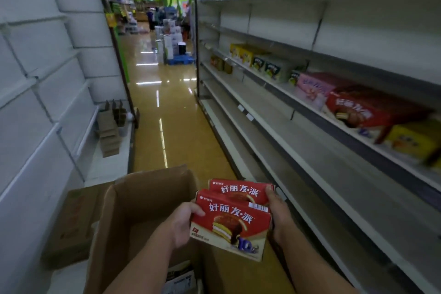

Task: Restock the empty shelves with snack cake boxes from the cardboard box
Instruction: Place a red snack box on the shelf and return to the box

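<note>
Two red snack cake boxes [232,217] are stacked together between my hands, low in the middle of the view. My left hand [183,224] grips their left edge and my right hand [278,212] grips their right edge. Below and to the left stands the open cardboard box [133,210], its flaps up. On the right, the white shelves [298,141] are mostly bare. One shelf at mid height carries a row of snack boxes, among them a matching red box [365,110] and a pink box [315,88].
Yellow and green snack boxes [257,59] sit farther along the same shelf. Bare white shelving [43,93] lines the left side, with folded cardboard pieces [109,133] on its bottom shelf. A glossy tan aisle floor [164,107] runs ahead to stacked goods on a blue pallet [181,59].
</note>
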A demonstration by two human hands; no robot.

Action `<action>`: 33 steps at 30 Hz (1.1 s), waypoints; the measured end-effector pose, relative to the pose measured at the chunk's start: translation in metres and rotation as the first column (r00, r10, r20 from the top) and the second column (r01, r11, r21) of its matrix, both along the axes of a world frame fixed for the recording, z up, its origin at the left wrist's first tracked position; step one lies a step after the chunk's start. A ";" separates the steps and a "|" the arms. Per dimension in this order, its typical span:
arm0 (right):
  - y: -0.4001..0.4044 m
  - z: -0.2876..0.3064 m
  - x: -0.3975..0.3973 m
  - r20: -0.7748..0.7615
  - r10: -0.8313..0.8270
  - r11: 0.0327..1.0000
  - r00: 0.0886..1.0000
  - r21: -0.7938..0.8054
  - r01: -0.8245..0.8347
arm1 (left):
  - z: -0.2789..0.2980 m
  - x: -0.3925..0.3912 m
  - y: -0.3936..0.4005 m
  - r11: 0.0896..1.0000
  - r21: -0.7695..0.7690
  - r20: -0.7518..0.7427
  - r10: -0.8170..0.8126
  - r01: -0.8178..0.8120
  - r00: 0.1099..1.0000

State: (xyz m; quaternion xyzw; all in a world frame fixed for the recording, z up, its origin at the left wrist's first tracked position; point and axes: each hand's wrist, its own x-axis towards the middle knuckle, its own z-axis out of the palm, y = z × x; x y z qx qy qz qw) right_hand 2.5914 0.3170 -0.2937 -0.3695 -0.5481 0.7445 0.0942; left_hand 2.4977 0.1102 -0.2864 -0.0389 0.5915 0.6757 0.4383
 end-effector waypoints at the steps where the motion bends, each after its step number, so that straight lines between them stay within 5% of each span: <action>1: 0.007 0.004 0.015 -0.008 -0.020 1.000 1.000 0.001 0.020 | 0.005 0.004 0.010 0.999 0.023 0.011 -0.040 0.040 0.999; 5: 0.023 0.015 0.060 0.003 -0.099 0.994 0.995 -0.054 0.099 | 0.023 0.024 0.042 0.988 0.089 0.052 -0.132 0.127 0.990; 18: 0.010 0.025 0.187 -0.004 -0.326 0.943 0.945 0.069 0.325 | 0.012 0.111 0.117 0.920 -0.028 -0.087 -0.392 0.391 0.916; 25: -0.012 0.027 0.276 0.038 -0.461 0.886 0.887 0.072 0.457 | 0.023 0.178 0.140 0.715 -0.102 -0.294 -0.685 0.691 0.666; 33: -0.034 0.032 0.386 0.095 -0.707 0.705 0.701 0.162 0.690 | 0.028 0.286 0.165 0.504 -0.134 -0.328 -0.835 0.853 0.442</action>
